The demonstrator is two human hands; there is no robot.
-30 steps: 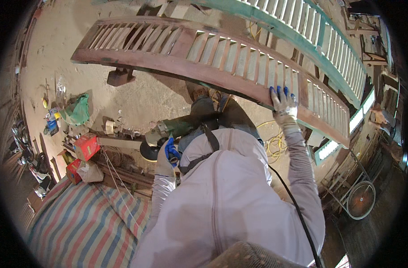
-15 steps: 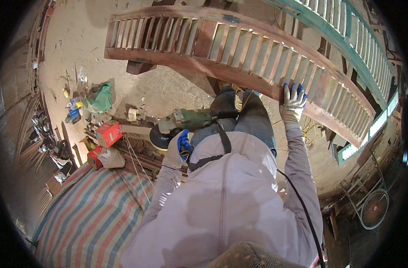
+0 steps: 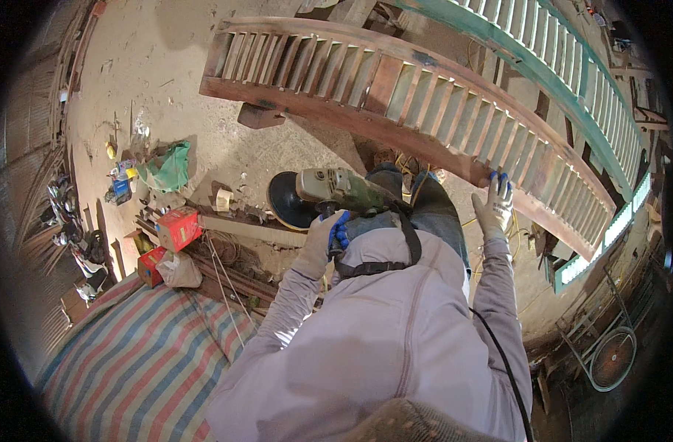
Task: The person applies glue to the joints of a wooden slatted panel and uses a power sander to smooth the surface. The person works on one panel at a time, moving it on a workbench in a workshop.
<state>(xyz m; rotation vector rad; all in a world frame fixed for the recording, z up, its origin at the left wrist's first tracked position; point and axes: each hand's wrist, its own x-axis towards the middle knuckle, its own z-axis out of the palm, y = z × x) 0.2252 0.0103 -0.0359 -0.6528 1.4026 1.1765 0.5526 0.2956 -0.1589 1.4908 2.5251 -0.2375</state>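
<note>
From the head view, the left hand (image 3: pixel 329 234), in a grey glove with blue fingertips, is closed around the rear of an angle grinder (image 3: pixel 329 190). The fingers wrap the body, so the handle under them is hidden. The grinder lies roughly level in front of the person's chest, its dark round disc (image 3: pixel 285 200) pointing to the person's left, clear of the wood. Whether the disc is spinning cannot be told.

The right hand (image 3: pixel 494 208), gloved the same way, lies flat with fingers spread on the lower rail of a long reddish-brown slatted wooden frame (image 3: pixel 395 96); this grip is open, pressing rather than clasping. The frame runs slantwise across the upper picture, and its far right end bends away into the dark rim. A black cable (image 3: pixel 502 361) trails down past the right sleeve and is cut off at the lower edge.

To the left, small red boxes (image 3: pixel 178 227) and a green cloth (image 3: pixel 167 168) lie on the dusty floor (image 3: pixel 167 66); the smaller clutter near them is too small to make out.
</note>
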